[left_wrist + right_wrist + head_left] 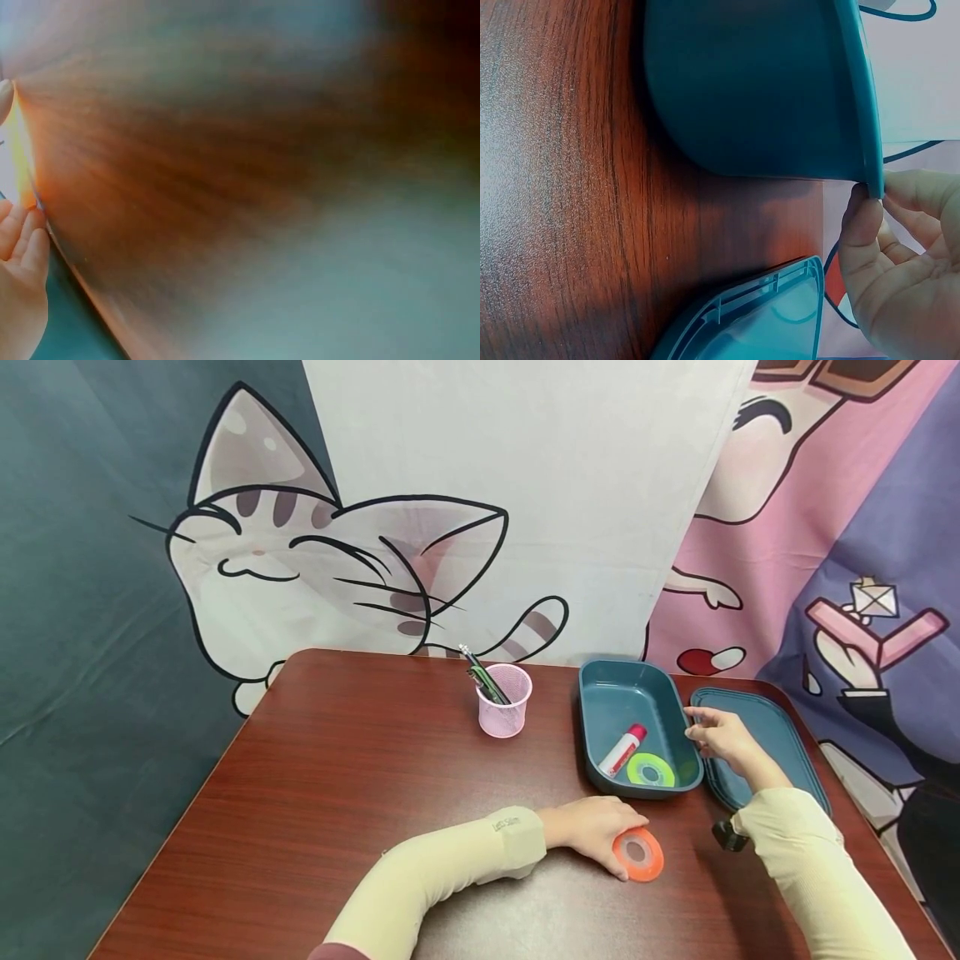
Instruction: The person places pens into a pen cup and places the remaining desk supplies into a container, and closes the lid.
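At the table's front, my left hand [596,833] holds an orange roll of tape [651,868], thumb on the near side and fingers on the far side. The left wrist view shows only part of that hand [21,277], at the left edge. My right hand [726,739] pinches the right rim of a teal box [591,727]. In the right wrist view, thumb and fingers [864,221] meet at the corner of the box's rim [870,127]. Inside the box lie a white glue stick [619,755] with a pink cap and a green roll of tape [651,771].
A teal lid [780,735] lies to the right of the box, beneath my right forearm. Left of the box stands a pink mesh cup [504,714] with several pens [491,687] in it. Cartoon-printed cloth [480,460] hangs behind the brown table [337,760].
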### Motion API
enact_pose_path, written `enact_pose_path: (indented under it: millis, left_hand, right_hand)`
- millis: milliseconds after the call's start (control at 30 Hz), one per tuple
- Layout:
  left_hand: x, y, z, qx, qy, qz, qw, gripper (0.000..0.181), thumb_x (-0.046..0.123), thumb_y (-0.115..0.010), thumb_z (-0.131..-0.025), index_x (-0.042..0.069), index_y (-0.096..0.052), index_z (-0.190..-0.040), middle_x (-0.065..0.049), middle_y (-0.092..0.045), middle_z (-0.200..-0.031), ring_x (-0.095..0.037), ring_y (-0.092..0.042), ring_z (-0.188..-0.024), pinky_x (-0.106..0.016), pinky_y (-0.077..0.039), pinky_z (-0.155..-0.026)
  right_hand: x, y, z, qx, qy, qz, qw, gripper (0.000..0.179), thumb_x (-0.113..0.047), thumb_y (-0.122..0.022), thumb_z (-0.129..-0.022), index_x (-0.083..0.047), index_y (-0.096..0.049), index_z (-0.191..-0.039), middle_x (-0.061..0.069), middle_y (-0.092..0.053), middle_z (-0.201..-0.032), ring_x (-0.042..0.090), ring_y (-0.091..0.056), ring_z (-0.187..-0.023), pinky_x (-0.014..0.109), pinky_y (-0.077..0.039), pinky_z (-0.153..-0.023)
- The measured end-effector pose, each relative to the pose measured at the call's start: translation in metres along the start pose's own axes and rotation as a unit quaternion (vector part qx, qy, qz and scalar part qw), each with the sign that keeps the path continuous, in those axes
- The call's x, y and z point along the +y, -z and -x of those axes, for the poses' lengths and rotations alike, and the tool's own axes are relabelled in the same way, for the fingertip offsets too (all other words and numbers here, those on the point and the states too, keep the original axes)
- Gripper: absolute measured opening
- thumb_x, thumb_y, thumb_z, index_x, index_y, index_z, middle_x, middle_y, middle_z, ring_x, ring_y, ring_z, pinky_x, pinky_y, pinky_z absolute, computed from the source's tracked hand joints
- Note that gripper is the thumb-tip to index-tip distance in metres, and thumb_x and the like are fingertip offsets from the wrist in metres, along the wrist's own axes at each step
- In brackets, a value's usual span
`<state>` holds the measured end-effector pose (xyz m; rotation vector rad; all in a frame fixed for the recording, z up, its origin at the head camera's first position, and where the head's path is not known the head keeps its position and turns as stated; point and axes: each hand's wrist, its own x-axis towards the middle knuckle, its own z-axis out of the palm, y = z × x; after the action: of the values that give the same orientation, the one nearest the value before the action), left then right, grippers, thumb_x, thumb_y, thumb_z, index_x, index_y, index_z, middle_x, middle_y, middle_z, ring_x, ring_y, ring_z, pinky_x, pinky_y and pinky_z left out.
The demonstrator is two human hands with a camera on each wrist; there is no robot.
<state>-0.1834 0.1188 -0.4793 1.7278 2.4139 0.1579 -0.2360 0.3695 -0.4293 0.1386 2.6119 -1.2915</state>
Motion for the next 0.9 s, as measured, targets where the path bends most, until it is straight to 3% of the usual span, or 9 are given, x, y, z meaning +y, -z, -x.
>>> enact_pose_path:
  millis: [433,633,900]
  left_hand:
    - [-0.003,0.017,0.019,0.060,-0.035,-0.007,0.9976,0.074,0.056,-0.065,-0.068,0.011,-0.049,-0.125,0.006,-0.053,-0.122,-0.006,-0.048,-0.109,-0.012,-0.032,-0.094]
    - [-0.009,0.028,0.025,0.108,-0.047,-0.016,0.9929,0.070,0.055,-0.065,-0.068,0.012,-0.052,-0.120,0.006,-0.057,-0.114,-0.005,-0.050,-0.102,-0.011,-0.035,-0.090]
    - [-0.020,0.044,0.025,0.148,-0.005,0.019,0.9888,0.065,0.053,-0.069,-0.065,0.015,-0.054,-0.115,0.008,-0.057,-0.110,-0.005,-0.049,-0.095,-0.011,-0.037,-0.084]
  right_hand:
    - [0.002,0.000,0.000,-0.005,0.002,0.004,1.0000,0.054,-0.011,-0.049,-0.088,0.004,-0.027,-0.135,-0.002,-0.051,-0.081,0.007,-0.048,-0.064,0.028,-0.048,-0.061]
    - [0.005,0.002,-0.001,-0.007,0.004,0.001,1.0000,0.054,-0.010,-0.048,-0.087,0.004,-0.027,-0.135,-0.005,-0.051,-0.080,0.008,-0.049,-0.065,0.028,-0.049,-0.062]
    - [0.005,0.002,-0.002,-0.008,0.005,0.001,1.0000,0.055,-0.009,-0.048,-0.087,0.003,-0.026,-0.136,-0.004,-0.051,-0.079,0.008,-0.049,-0.065,0.029,-0.049,-0.062]
